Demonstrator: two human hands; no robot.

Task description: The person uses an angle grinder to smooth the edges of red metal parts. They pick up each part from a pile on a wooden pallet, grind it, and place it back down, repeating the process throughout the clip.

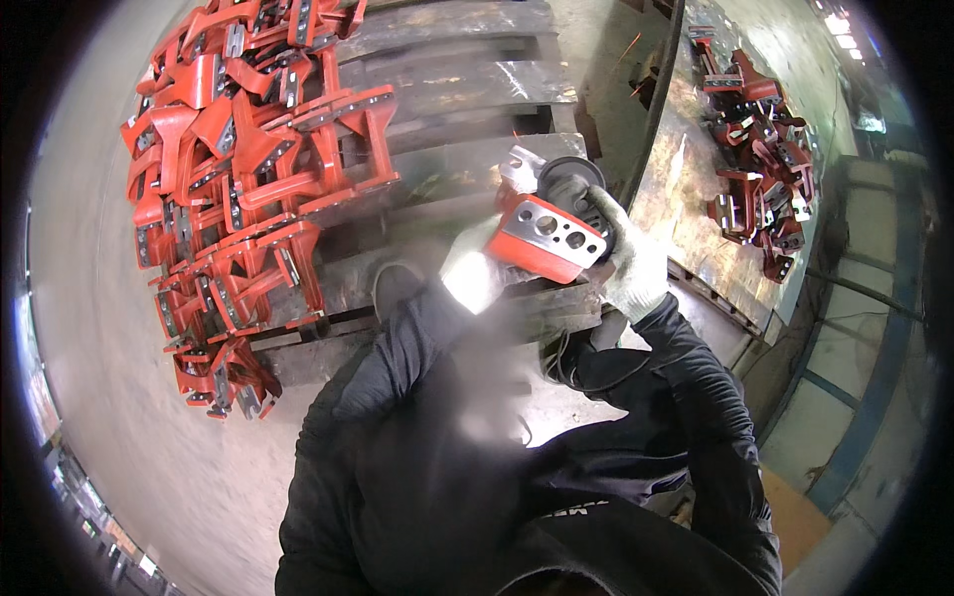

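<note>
Grasping, apparently at its left end, a red-painted metal bracket (pixel 549 244) with a hole-drilled bare steel face in the white-gloved left hand (pixel 469 270), over the near right part of the weathered wooden pallet (pixel 457 74). Clasping a black, round-headed tool (pixel 571 184) of unclear kind in the white-gloved right hand (pixel 636 268), just beside the bracket above that pallet. Judging the bracket as stiff, fairly heavy, hardly fragile, probably slipperier on the smooth steel; favouring a hold around the painted body, away from the plate's edges. Seeing similar red metal brackets (pixel 268 159) heaping up along the pallet's left side. Noticing darker red metal brackets (pixel 760 169) clustering on a stained flat board (pixel 676 189) right of the pallet.
</note>
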